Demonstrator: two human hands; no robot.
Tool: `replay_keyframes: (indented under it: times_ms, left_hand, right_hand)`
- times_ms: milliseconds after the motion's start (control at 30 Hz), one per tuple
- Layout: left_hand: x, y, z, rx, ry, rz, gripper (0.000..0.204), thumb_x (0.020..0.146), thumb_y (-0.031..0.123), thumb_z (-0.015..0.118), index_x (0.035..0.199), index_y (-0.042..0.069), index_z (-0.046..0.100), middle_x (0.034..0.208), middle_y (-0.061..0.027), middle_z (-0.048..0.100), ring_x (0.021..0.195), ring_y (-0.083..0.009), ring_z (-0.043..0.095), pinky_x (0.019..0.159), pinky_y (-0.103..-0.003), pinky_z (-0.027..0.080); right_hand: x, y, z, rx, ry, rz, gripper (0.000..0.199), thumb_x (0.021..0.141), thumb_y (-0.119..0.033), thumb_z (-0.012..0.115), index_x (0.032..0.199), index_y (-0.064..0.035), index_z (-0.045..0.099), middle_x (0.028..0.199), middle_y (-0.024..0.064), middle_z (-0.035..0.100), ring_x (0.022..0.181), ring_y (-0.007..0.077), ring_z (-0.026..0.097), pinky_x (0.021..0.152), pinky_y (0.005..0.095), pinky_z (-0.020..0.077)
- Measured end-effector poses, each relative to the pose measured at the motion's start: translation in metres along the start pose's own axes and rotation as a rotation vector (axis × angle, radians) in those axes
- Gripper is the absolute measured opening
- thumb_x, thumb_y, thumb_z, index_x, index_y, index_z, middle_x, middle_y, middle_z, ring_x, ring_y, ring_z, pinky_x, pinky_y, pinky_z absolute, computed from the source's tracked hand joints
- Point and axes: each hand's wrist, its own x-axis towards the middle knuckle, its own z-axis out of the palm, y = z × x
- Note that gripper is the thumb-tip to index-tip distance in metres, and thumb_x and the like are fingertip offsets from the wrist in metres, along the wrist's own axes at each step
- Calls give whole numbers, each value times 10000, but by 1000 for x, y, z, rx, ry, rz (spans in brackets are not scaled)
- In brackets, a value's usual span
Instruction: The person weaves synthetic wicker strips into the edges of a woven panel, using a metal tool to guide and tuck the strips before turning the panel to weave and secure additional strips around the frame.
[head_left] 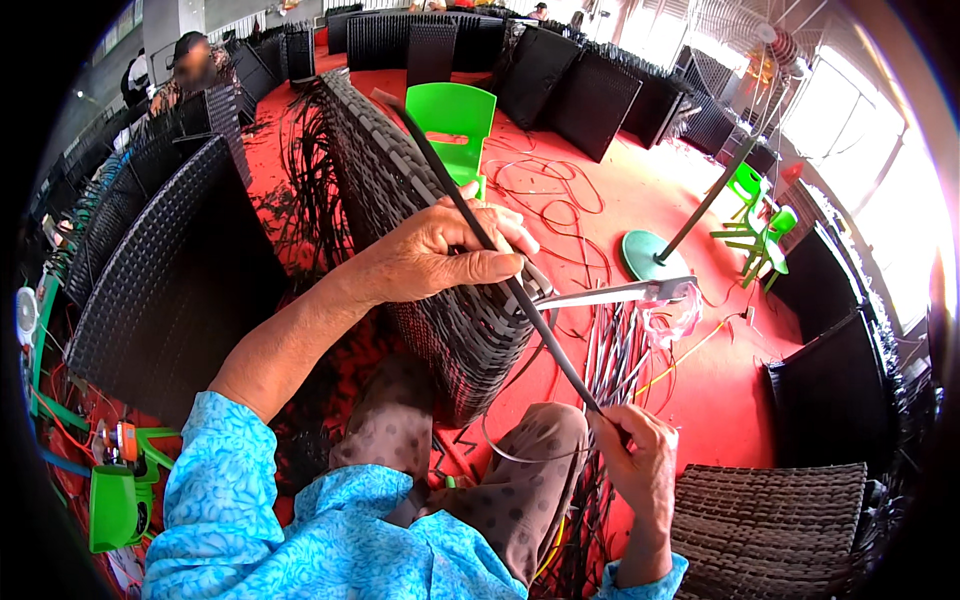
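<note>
A long dark grey plastic weaving strip (557,350) runs slantwise across the middle. My left hand (440,250) rests over the edge of a woven rattan panel (400,180), its thumb and fingers closed on the strip. Farther down, my right hand (642,455) pinches the strip's lower part between thumb and fingers. The panel stands tilted before my legs, dark loose strand ends hanging from its left side. Beside my left fingers, a flat silvery metal tool (610,293) with a pinkish wrapped end juts rightward from the panel's edge; its exact kind is unclear.
A green chair (452,125) stands beyond the panel. Right of it are a round-based pole (652,256) and red cable on the floor. Dark woven panels ring the room, one (180,290) close at left, another (770,530) at lower right. Loose strips lie near my right knee.
</note>
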Motion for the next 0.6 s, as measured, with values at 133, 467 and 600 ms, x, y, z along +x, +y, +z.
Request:
replay_keyframes:
  times_ms: [133, 467, 600]
  left_hand:
    - [-4, -2, -3, 120, -18, 42, 270, 870, 357, 624, 866, 93, 681, 1084, -32, 654, 1208, -243, 495, 1108, -503, 93]
    - [-2, -4, 5, 240, 21, 22, 237, 844, 335, 660, 885, 103, 687, 1074, 12, 654, 1179, -218, 512, 1099, -464, 168]
    - [0, -11, 2, 286, -5, 78, 234, 830, 308, 669, 921, 93, 669, 1119, -22, 620, 1191, -243, 479, 1077, -457, 209]
  right_hand:
    - [-20, 43, -11, 4, -82, 159, 73, 803, -91, 660, 810, -21, 640, 598, 105, 575, 520, 238, 575, 497, 312, 443]
    - [61, -45, 9, -206, 403, -405, 364, 733, -100, 729, 1078, -33, 633, 1102, 123, 600, 993, 296, 571, 860, 383, 458]
    - [116, -78, 44, -42, 331, -538, 282, 779, -146, 687, 1053, -90, 654, 1035, 111, 614, 908, 291, 566, 822, 385, 442]
